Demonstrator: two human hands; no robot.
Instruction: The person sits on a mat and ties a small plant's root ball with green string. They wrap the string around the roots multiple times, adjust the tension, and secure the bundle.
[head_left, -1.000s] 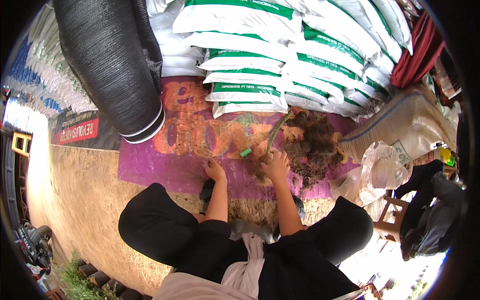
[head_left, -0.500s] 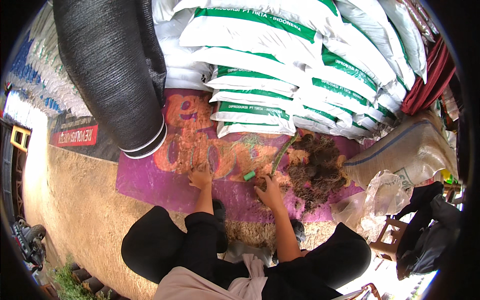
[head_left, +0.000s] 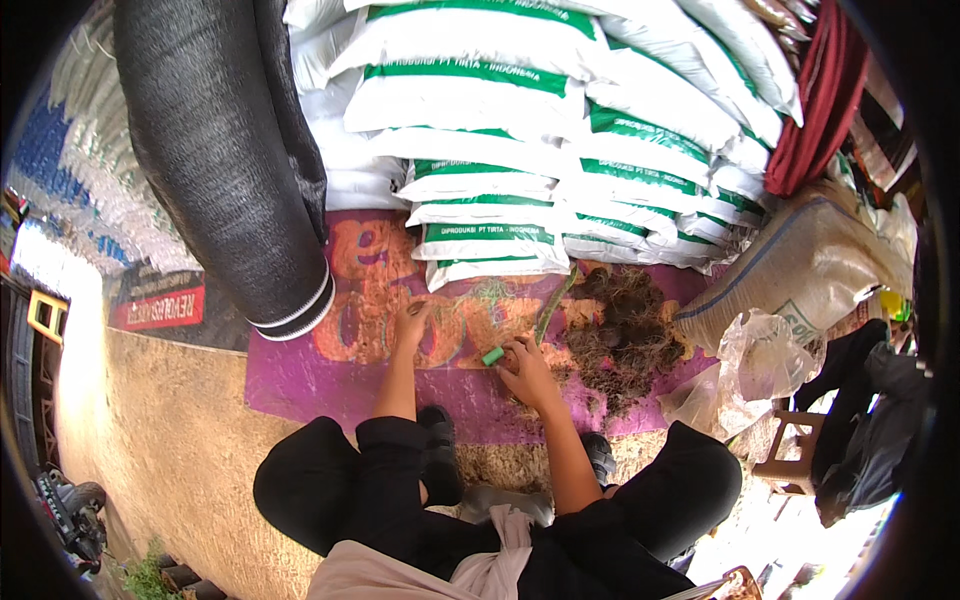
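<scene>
My left hand (head_left: 410, 324) hovers over or rests on the orange-lettered part of a purple printed sheet (head_left: 300, 385), fingers loosely stretched, with nothing visible in them. To its right, my right hand (head_left: 525, 371) has its fingers curled at the end of a short green cylinder (head_left: 492, 356). The fingers hide part of that contact. Just beyond the right hand lies a long, narrow green strip (head_left: 553, 306), perhaps a stem. Dark soil with matted roots (head_left: 622, 325) is heaped on the sheet to the right.
White and green sacks (head_left: 490, 190) are stacked at the far side. A black mesh roll (head_left: 225, 180) stands at left. A woven sack (head_left: 770, 260), clear plastic bag (head_left: 765, 365) and brown stool (head_left: 790, 450) are at right. My shoes (head_left: 440, 455) stand at the sheet's near edge.
My right hand has shifted slightly left, its fingers now up against the green cylinder. My left hand has moved a little farther away from me. The whole view has tilted slightly.
</scene>
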